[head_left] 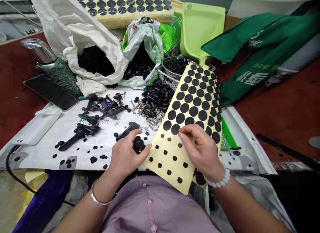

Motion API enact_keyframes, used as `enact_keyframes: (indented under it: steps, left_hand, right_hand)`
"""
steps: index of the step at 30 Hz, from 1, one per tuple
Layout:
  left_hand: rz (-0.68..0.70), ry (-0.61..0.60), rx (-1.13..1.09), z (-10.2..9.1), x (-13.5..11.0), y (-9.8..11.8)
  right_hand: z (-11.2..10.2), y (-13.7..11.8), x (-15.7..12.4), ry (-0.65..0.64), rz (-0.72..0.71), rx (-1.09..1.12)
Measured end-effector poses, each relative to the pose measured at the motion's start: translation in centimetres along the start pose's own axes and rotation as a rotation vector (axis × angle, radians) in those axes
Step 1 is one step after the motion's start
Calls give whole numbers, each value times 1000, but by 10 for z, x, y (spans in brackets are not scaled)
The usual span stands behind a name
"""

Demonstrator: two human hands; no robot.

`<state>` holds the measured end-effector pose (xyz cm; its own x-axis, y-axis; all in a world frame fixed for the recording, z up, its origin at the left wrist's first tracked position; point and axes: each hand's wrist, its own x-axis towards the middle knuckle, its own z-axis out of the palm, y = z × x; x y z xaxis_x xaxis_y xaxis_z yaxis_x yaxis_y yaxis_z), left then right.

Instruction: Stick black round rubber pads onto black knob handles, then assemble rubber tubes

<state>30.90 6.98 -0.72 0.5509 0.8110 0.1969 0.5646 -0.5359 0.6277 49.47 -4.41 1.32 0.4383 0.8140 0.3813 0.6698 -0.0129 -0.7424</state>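
Note:
My left hand (130, 153) is closed around a small black round plastic part (138, 144), held between thumb and fingers beside the sheet. My right hand (200, 149) lies over a cream backing sheet (160, 154) of black round stickers. Its thumb and forefinger are pinched together at the edge of a black round sticker (175, 129) in the lowest full row. Below that row the backing is bare apart from small black dots. A black plastic arm-like part (128, 130) lies just beyond my left hand.
Black jointed parts (107, 106) lie on the left of the white sheet. Black caps (157, 96) and metal pieces (150, 116) are heaped centrally. Behind stand a white sack (100, 36), a green dustpan (202, 29) and a basket (170, 81). A phone (51, 92) leans left.

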Motion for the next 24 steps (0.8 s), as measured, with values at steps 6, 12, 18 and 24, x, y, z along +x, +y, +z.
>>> enact_keyframes:
  steps: [6, 12, 18, 24]
  left_hand:
    - [216, 120, 463, 21, 12, -7]
    - [200, -113, -33, 37, 24, 31]
    - [-235, -386, -918, 54, 52, 50]
    - [-359, -749, -1316, 50, 56, 61]
  right_hand:
    - [-18, 28, 5, 63, -203, -679]
    - [-20, 28, 2, 36, -214, -739]
    - [-23, 30, 0, 34, -202, -667]
    - [-27, 31, -1, 53, -197, -527]
